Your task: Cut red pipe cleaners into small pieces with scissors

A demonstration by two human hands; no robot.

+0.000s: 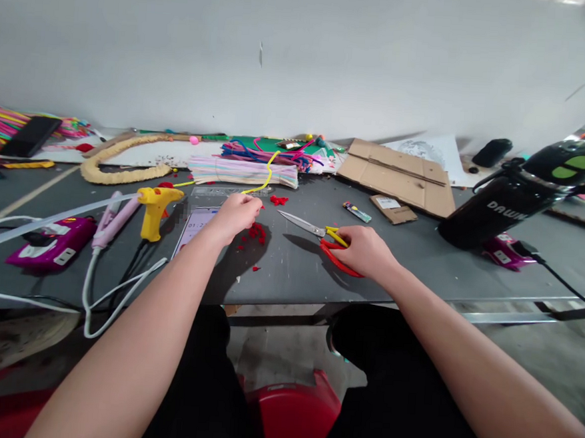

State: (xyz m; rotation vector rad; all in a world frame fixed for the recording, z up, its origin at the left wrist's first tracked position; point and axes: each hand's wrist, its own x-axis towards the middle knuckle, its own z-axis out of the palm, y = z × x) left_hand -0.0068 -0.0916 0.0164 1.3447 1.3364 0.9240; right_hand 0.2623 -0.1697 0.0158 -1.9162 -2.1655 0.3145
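Note:
My left hand (237, 216) is closed in a pinch above the table, its fingertips close to small red fuzzy scraps (257, 233). What it pinches is hidden; a speck of red shows at the fingertips. A bent yellow pipe cleaner (268, 170) runs up from just behind this hand, and I cannot tell whether the fingers hold it. My right hand (365, 249) grips scissors (339, 243) with red and yellow handles. Their blades point left, nearly together, toward the scraps. Another red fuzzy piece (278, 201) lies beyond the blade tips.
At left are a yellow glue gun (155, 211), a pink hot tool (115, 220), a purple power strip (53, 243), cables and a phone (191, 228). Pipe cleaner bundles (245, 173) lie behind. Cardboard (398, 176) and a black bottle (498, 203) stand right.

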